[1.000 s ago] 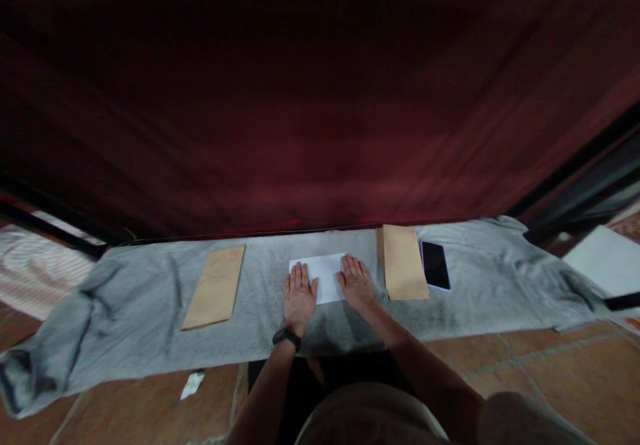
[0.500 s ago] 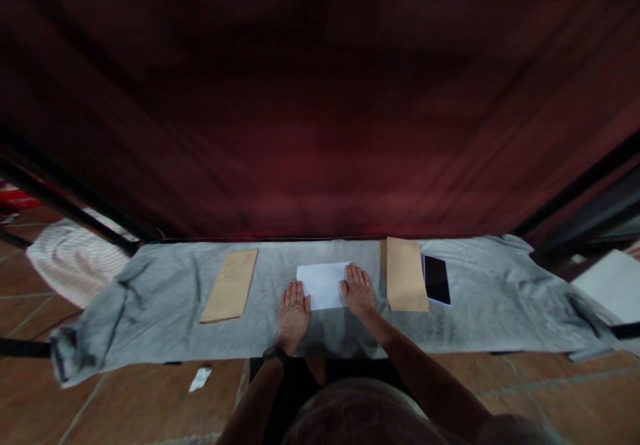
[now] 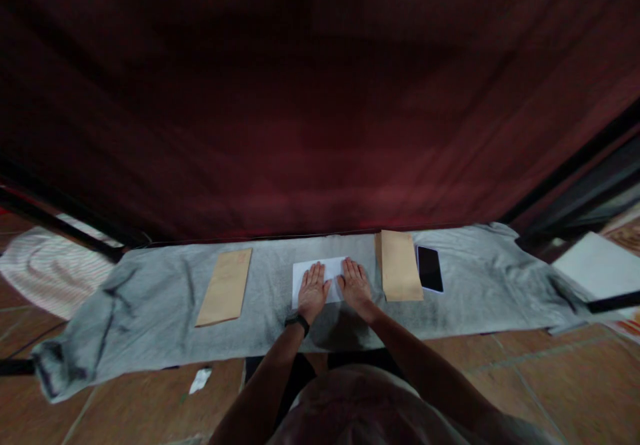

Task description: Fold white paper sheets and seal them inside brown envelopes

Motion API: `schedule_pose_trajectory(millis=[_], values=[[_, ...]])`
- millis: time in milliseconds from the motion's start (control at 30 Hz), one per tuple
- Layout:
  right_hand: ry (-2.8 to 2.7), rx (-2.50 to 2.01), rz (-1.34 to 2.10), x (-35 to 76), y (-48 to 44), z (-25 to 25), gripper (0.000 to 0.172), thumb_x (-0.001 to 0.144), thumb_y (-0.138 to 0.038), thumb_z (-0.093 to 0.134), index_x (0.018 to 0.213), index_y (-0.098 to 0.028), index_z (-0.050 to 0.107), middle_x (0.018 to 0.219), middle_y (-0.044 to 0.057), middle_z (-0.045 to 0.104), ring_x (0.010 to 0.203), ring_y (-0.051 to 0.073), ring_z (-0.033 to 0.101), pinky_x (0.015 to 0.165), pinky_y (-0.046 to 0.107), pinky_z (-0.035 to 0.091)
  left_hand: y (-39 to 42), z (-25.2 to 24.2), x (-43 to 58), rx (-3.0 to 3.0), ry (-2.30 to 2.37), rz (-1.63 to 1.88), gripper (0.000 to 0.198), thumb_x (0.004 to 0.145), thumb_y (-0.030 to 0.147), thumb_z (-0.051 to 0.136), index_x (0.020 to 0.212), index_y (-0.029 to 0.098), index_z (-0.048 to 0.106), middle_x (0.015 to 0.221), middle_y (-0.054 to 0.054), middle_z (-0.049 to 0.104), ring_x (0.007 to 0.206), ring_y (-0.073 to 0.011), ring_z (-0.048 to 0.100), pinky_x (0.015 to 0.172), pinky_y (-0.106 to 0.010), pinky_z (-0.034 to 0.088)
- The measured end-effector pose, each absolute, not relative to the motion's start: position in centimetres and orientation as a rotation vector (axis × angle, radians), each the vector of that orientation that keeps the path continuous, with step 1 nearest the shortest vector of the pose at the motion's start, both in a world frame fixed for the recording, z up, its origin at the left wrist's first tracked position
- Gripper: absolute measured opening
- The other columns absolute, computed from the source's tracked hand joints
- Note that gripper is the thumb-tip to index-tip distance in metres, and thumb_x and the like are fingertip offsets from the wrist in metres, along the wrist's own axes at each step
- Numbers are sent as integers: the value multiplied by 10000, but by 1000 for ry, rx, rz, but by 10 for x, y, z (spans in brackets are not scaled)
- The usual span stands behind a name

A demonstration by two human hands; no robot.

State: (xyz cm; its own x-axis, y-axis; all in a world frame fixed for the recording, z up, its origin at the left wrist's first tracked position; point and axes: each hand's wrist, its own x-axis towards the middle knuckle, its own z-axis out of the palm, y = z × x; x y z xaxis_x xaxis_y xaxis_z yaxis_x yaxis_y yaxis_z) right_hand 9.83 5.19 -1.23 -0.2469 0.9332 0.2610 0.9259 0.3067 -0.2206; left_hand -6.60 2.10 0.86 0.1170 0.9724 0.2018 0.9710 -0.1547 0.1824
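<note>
A white sheet of paper (image 3: 330, 268) lies on a grey cloth (image 3: 150, 298) spread over the floor. My left hand (image 3: 313, 289) rests flat on the paper's middle, fingers stretched out; a dark band sits on its wrist. My right hand (image 3: 355, 285) lies flat on the paper's right edge, fingers out too. Both palms press down side by side, almost touching. A brown envelope (image 3: 225, 287) lies to the left, another brown envelope (image 3: 399, 274) to the right.
A black phone (image 3: 430, 268) lies face up beside the right envelope. A dark red curtain (image 3: 320, 112) hangs behind the cloth. A paper scrap (image 3: 200, 380) lies on the brown tiled floor, a striped cloth (image 3: 45, 268) at far left, and a white board (image 3: 595, 265) at far right.
My left hand has slid from the paper's left edge rightward onto its middle, close to my right hand. The right hand has stayed in place.
</note>
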Motion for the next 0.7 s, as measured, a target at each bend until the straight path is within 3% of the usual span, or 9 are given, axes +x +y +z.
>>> schedule_pose_trajectory(millis=[533, 700], values=[[-2236, -1642, 15, 102, 51, -10, 566, 1038, -348, 353, 1523, -58, 393, 1557, 170, 422, 1443, 288, 385, 1192, 470, 242, 1, -6, -123, 2163, 2312, 647, 609, 1037, 397, 270, 1544, 62, 319, 1561, -213, 412, 1490, -305, 326, 1218, -563, 252], [-2244, -1640, 46, 102, 51, -8, 571, 1036, -351, 370, 1527, -60, 383, 1560, 170, 422, 1454, 288, 363, 1190, 468, 240, 18, 1, -81, 2309, 2110, 600, 599, 1036, 378, 274, 1529, 43, 337, 1579, -207, 385, 1510, -287, 278, 1218, -499, 290]])
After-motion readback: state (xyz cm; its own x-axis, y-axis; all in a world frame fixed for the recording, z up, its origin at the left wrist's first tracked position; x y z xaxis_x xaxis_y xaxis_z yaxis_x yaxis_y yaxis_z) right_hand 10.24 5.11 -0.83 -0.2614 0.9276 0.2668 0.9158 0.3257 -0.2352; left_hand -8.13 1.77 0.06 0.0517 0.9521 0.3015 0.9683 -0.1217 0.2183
